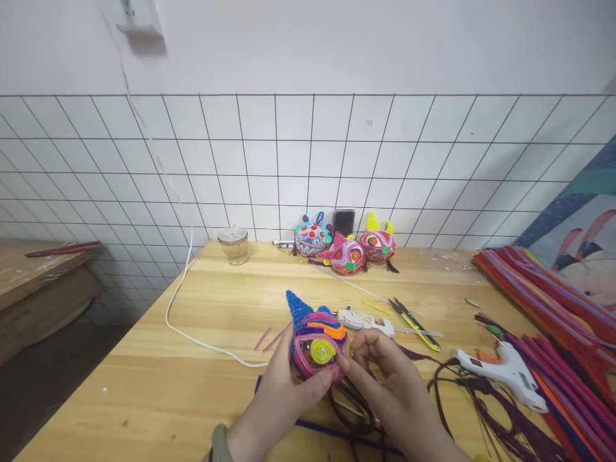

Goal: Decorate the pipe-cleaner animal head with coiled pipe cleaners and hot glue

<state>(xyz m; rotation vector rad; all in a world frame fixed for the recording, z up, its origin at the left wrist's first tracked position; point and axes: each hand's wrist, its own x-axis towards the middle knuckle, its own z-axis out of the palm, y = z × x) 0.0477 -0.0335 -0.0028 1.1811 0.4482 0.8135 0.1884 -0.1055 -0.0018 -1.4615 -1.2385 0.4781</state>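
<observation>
A round pipe-cleaner ornament [308,328] in blue, pink, purple and orange is held over the near part of the table. It has a pointed blue horn and a coiled yellow spiral [323,351] on its front. My left hand [291,388] wraps around its left and lower side, thumb along the bottom. At its right edge are the bent fingers of my right hand [385,375], with the thumb tip against the front beside the spiral. Those fingers hide whatever lies between them. Two short pink strips [262,338] lie on the table behind my left hand.
Finished ornaments [347,254] stand by the tiled wall near a glass jar [233,245]. Scissors [414,323] and a white glue gun [368,321] lie beyond my hands. Another glue gun [503,372], dark cables and bundled pipe cleaners [568,385] are at right. A white cord [202,344] crosses the left.
</observation>
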